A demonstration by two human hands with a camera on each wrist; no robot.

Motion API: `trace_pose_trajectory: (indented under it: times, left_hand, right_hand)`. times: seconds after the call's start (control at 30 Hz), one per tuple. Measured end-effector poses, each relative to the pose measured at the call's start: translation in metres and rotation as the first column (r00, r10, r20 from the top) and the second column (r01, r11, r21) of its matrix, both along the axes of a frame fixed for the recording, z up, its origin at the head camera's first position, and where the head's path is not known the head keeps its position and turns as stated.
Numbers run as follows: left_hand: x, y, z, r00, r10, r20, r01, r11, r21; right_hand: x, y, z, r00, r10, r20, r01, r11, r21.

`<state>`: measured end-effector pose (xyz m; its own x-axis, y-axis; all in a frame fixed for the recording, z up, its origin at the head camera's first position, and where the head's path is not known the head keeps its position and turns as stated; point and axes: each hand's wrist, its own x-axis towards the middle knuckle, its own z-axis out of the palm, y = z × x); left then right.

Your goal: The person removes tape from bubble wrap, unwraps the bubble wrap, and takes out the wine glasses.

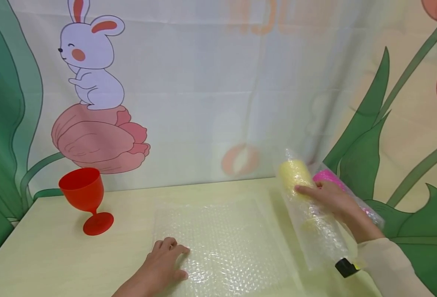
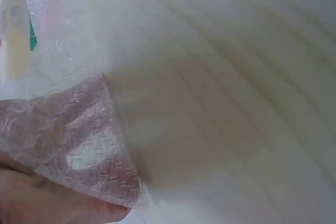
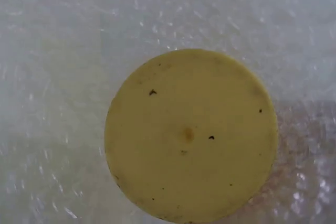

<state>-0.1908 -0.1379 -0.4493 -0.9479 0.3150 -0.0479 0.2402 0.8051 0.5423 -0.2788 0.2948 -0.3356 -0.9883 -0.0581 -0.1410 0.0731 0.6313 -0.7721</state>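
Between eight and nine o'clock in the head view, your red goblet stands upright and unwrapped on the table. At seven, your left hand is at the left side of the bubble-wrap sheet, thumb and loosely bent forefinger parted, with no pinch showing. The sheet spreads mostly flat across six o'clock. Between three and four, your right hand grips the yellow cup, tilted and rolled in bubble wrap, thumb across it; the magenta bundle, wrapped too, shows just behind.

The step in hand looks like putting the wrapped cup aside; the next move seems to call for setting it down gently near the magenta bundle, leaving the sheet for the goblet.

The left wrist view shows bubble wrap in front of your left fingers, which the head view doesn't. The right wrist view shows a speckled round yellow face, probably the cup's base, only faint from above.
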Motion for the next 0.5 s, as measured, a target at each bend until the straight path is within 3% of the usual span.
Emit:
trace_pose_trajectory:
  times: [0.1, 0.33, 0.5]
  left_hand:
    - [0.0, 0.0, 0.001, 1.0, 0.0, 0.001, 0.0, 1.0, 0.007]
    - [-0.001, 0.0, 0.001, 1.0, -0.004, 0.0, 0.004, 1.0, 0.014]
    - [-0.001, 0.0, 0.0, 1.0, -0.004, 0.002, 0.004, 1.0, 0.006]
  right_hand:
    - [0.007, -0.012, 0.009, 1.0, 0.003, -0.011, -0.003, 0.999, 0.032]
    - [0.021, -0.043, 0.019, 0.994, 0.096, 0.053, -0.087, 0.985, -0.146]
    - [0.028, -0.067, 0.019, 0.993, 0.103, 0.057, -0.095, 0.986, -0.135]
